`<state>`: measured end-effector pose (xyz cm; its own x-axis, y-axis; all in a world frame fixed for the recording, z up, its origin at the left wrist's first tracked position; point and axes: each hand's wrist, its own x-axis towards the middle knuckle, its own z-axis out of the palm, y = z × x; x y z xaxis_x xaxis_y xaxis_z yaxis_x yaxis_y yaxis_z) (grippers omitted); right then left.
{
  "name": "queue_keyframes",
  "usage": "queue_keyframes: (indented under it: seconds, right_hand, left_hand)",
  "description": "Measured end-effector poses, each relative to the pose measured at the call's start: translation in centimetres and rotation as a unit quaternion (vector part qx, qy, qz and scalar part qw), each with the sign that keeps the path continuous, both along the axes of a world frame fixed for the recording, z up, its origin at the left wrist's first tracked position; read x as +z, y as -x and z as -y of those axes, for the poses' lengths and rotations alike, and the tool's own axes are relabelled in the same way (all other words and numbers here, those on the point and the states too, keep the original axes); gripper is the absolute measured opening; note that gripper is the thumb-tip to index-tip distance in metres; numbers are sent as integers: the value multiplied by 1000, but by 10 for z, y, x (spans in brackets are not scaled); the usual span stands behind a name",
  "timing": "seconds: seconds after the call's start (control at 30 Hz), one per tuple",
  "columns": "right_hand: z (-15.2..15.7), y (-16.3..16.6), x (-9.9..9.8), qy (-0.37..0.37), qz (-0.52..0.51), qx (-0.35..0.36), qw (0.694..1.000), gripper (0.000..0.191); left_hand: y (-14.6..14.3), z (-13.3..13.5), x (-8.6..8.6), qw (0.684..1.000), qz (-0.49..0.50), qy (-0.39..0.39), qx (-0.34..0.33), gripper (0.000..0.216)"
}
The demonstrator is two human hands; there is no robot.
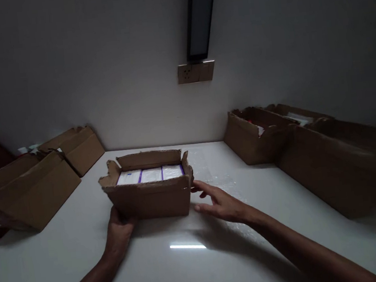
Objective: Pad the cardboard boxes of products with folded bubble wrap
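Note:
A small open cardboard box (150, 198) stands in the middle of the white table (195, 267). Inside it lie white packs with purple edges (150, 174), side by side. My left hand (119, 232) grips the box's near left bottom corner, fingers curled against the cardboard. My right hand (219, 203) is at the box's right side, fingers stretched out and apart, the fingertips touching or almost touching its right corner. It holds nothing.
Two closed cardboard boxes (30, 188) lie at the left edge. Larger open cartons (258, 135) line the right side, one long carton (343, 168) nearest. A sheet of clear plastic (219, 173) lies right of the small box. A wall socket (196, 72) is on the wall behind.

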<state>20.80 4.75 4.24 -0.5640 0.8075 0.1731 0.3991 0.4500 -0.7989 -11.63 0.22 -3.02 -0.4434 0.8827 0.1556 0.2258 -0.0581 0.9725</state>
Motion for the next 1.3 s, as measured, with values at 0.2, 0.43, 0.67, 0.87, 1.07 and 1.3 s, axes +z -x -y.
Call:
queue_keyframes:
  seconds: [0.2, 0.43, 0.67, 0.87, 1.07, 1.3]
  right_hand:
    - [-19, -7, 6, -13, 37, -67, 997, 61]
    - [-32, -53, 1, -33, 182, -234, 955, 27]
    - [-103, -32, -17, -3, 309, -383, 871, 31]
    - [-142, -23, -12, 21, 327, -389, 861, 31]
    - [-121, -69, 8, 29, 320, -378, 868, 32]
    - [-108, -23, -13, 46, 314, -386, 866, 34]
  left_hand:
    - [-28, -35, 6, 1000, -18, -16, -20, 63]
    - [-31, -39, 1, 998, 10, -47, -51, 66]
    - [-33, -39, -2, 997, -11, -60, -48, 62]
    - [-31, -41, -4, 997, -9, -52, -53, 63]
    - [-34, -40, 1, 996, 8, -70, -60, 59]
    - [-33, -38, -3, 995, -13, -71, -63, 63]
